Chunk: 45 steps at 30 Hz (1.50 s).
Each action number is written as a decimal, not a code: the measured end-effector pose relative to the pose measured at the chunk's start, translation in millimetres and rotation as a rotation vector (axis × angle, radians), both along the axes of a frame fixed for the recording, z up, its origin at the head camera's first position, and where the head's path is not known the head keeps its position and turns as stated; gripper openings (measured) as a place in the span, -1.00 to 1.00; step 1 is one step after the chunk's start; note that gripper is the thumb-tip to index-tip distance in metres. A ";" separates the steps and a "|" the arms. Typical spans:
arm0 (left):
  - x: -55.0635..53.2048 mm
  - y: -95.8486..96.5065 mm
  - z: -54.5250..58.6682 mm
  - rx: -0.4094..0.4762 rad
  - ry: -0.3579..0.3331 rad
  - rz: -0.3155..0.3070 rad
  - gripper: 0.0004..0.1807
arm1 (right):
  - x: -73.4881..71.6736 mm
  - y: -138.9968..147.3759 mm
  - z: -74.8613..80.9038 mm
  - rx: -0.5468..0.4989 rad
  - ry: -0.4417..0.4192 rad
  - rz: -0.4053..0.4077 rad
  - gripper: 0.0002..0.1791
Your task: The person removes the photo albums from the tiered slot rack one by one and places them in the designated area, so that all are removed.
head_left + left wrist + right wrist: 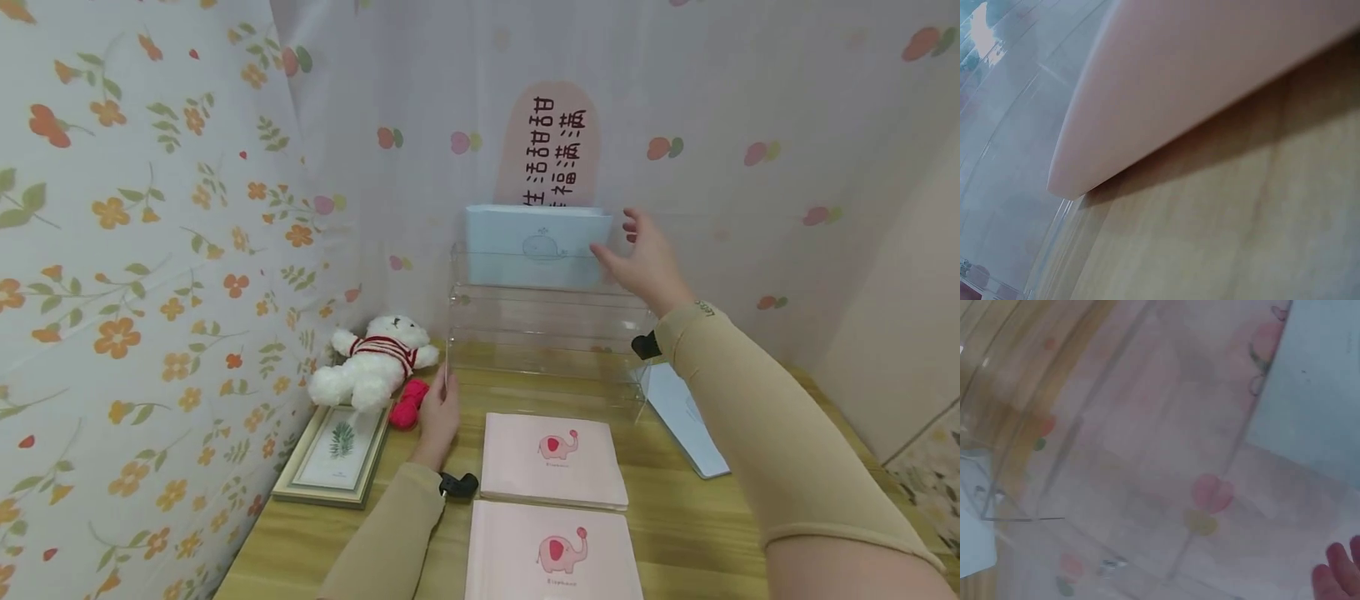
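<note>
A tiered clear acrylic stand [551,312] rises from the back of the table. My left hand [438,421] grips its left side edge low down. On the top tier leans a pale blue booklet [495,237] with a whale drawing, another pale edge showing behind it. My right hand [648,262] is at that booklet's right end, fingers spread and thumb tip right at its edge. The right wrist view shows its fingertips [1332,575] apart from the blue booklet [1316,394]. A pink cover [1179,81] fills much of the left wrist view beside the stand.
Two pink elephant booklets [555,462] lie in front of the stand. Another light blue booklet [686,425] lies at its right. To the left are a white teddy bear [367,375], a red bundle [408,404] and a framed leaf picture [337,454]. A patterned curtain [150,250] hangs behind.
</note>
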State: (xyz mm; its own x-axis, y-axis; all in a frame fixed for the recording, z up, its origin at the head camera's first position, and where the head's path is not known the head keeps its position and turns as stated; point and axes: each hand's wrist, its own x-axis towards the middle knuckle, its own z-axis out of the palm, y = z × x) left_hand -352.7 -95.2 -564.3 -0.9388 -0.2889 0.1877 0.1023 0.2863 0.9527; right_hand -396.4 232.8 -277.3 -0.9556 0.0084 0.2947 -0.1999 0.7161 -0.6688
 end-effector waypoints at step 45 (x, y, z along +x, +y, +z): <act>3.3 -2.5 4.5 0.010 -0.020 -0.014 -0.44 | 7.0 -58.5 27.4 -0.348 0.292 -0.122 -0.70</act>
State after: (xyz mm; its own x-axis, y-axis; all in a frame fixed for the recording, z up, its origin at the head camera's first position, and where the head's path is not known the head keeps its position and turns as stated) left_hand -349.4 -97.7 -559.8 -0.9462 -0.2777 0.1661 0.0872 0.2755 0.9573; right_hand -389.4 174.3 -249.9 -0.8191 0.2611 0.5107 -0.3440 0.4890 -0.8016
